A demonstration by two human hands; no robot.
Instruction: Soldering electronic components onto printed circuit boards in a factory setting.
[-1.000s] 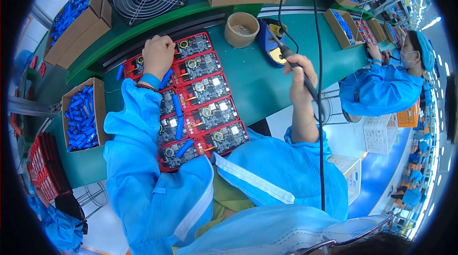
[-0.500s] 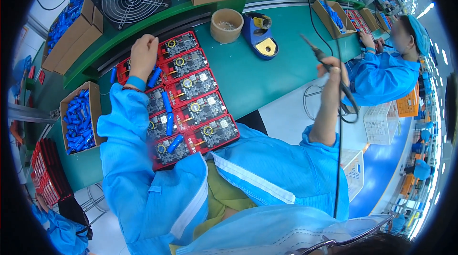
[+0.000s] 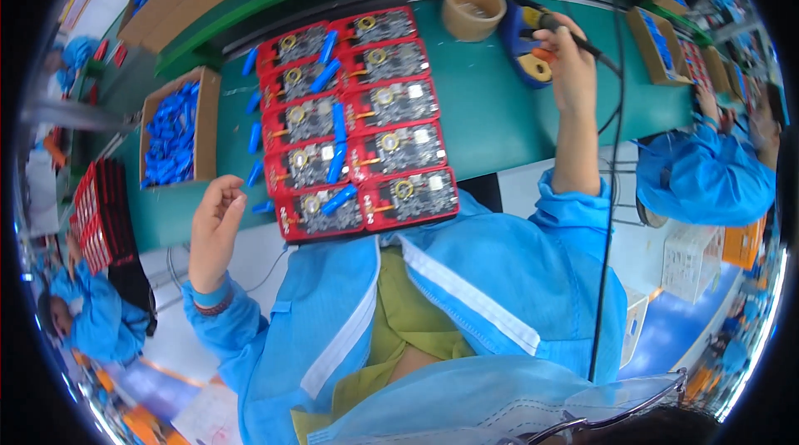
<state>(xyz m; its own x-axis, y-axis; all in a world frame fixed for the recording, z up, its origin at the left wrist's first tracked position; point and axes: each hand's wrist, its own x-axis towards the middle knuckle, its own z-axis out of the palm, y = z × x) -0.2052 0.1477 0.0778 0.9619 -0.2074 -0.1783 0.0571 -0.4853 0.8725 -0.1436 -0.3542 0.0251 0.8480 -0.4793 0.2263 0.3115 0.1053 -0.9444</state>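
ten red circuit boards (image 3: 358, 120), two cardboard boxes (image 3: 179, 135)

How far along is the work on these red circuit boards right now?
Done, it seems: the red circuit boards lie in two rows on the green bench, blue parts set on them. In hand: the right hand holds a soldering iron at its blue stand; the left hand is empty beside the boards. Left: which joints are soldered is too small to tell.

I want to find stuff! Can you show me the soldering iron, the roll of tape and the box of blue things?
soldering iron (image 3: 574, 35): head view, on its dark shaft beside the right hand (image 3: 573, 62).
roll of tape (image 3: 473, 10): head view, on its brown outer wall.
box of blue things (image 3: 206, 124): head view, on its cardboard side wall.
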